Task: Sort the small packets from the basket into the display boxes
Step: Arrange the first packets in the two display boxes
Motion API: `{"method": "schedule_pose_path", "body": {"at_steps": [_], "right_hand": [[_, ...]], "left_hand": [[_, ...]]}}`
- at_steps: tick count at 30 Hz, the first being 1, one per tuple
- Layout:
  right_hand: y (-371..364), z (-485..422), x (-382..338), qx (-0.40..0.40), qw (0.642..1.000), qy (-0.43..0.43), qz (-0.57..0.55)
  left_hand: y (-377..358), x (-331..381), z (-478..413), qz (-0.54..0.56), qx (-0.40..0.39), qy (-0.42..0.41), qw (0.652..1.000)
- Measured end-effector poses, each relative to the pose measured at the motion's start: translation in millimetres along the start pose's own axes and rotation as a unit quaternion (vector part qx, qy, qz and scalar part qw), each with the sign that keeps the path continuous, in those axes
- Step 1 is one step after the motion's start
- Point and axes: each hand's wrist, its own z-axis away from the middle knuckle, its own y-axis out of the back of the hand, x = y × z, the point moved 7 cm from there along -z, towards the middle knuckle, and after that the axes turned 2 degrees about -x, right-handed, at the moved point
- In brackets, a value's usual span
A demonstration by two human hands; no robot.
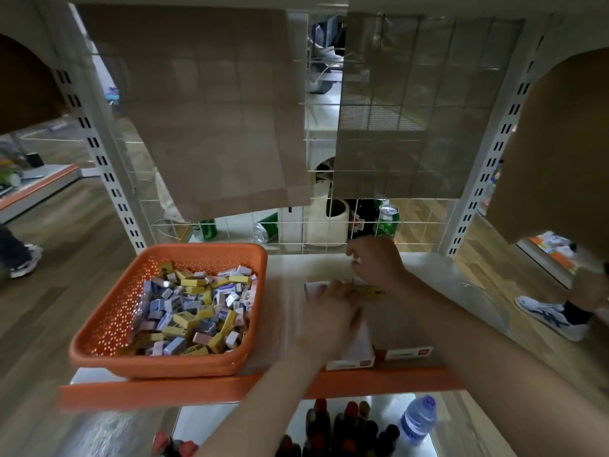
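Action over display boxes (379,354) beside basket (108,311): curls fingers of right hand (375,263), grip unclear; left hand (329,311) blurred, cannot tell.

Shelf (379,379) with basket (164,364), display boxes (408,352)

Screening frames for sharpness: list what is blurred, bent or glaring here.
Head view: left hand smeared by motion, display boxes soft; basket and packets fairly sharp; wide lens bows the shelf uprights outward.
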Motion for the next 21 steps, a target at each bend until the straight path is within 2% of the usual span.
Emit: {"method": "schedule_pose_path", "body": {"at_steps": [5, 7, 10, 14, 16, 21], "right_hand": [[12, -16, -76, 0.024, 0.995, 0.05, -0.082], [13, -20, -115, 0.022, 0.987, 0.089, -0.13], [5, -25, -176, -0.02, 0.973, 0.159, -0.164], [-29, -31, -236, -0.152, 0.963, 0.187, -0.12], [-45, -30, -252, -0.21, 0.953, 0.183, -0.119], [-69, -27, -267, -0.268, 0.943, 0.157, -0.117]], "left_hand": [[68, -87, 29, -0.034, 0.096, 0.115, 0.988], [85, -124, 52, -0.032, 0.098, 0.173, 0.979], [98, -170, 85, -0.077, 0.03, 0.244, 0.966], [100, -215, 127, -0.087, -0.051, 0.316, 0.944], [95, -227, 142, -0.071, -0.087, 0.318, 0.942], [78, -231, 155, -0.042, -0.133, 0.28, 0.95]]}}
